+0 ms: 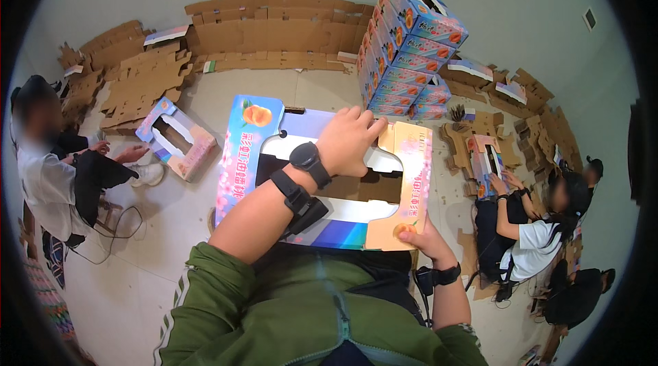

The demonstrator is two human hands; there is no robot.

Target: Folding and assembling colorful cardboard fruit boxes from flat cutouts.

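A printed cardboard fruit box [398,232] with a large window in its top lies across my lap. My left hand [349,140] reaches over the window to the far side, its fingers bent over the far edge and its thumb in the opening. My right hand [432,242] grips the near right corner, thumb on top beside a printed peach; its other fingers are mostly hidden by the box. White and brown inner board shows through the window.
Printed boxes [406,57] rise in a tall stack beyond. Flat cardboard sheets [277,26] lean on the wall. A person [46,181] sits at left near another box [177,142]. At right a person [534,237] handles a box [483,160], with others behind. Cables cross the floor.
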